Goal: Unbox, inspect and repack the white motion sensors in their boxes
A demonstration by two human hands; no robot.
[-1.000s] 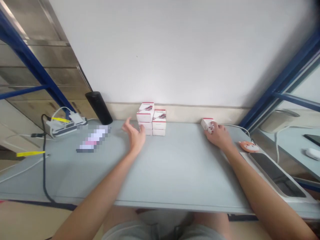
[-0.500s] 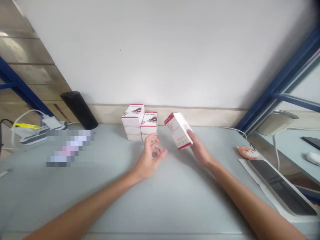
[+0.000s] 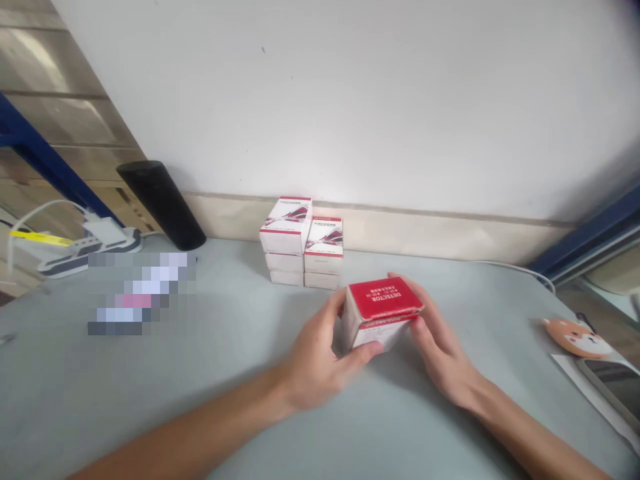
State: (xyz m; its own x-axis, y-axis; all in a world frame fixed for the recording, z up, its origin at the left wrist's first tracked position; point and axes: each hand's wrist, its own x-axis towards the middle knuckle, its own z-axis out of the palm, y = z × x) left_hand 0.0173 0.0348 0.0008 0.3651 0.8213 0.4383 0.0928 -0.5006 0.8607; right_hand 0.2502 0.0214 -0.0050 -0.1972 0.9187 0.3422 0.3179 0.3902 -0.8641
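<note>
Between both hands is a small white cardboard box (image 3: 384, 300) with a red end flap marked "DETECTOR", its red end facing up towards me. My left hand (image 3: 320, 353) grips its left side, thumb along the near face. On the right side, my right hand (image 3: 435, 340) holds it too, with fingers behind and thumb at the near right corner. Just beyond stand similar boxes in two stacks against the wall: a taller left stack (image 3: 286, 227) and a lower right stack (image 3: 324, 239). Whether the held box touches the table is hard to tell.
A black cylinder (image 3: 163, 203) and a white power strip (image 3: 90, 250) stand at the far left of the grey table (image 3: 225, 427). A blurred-out item (image 3: 145, 293) lies before them. On the right are an orange animal-face case (image 3: 577, 337) and a phone (image 3: 615, 387).
The box has come nearer and turned so its red end faces up. My left hand has closed on it, joining the right. The view has shifted towards the left.
</note>
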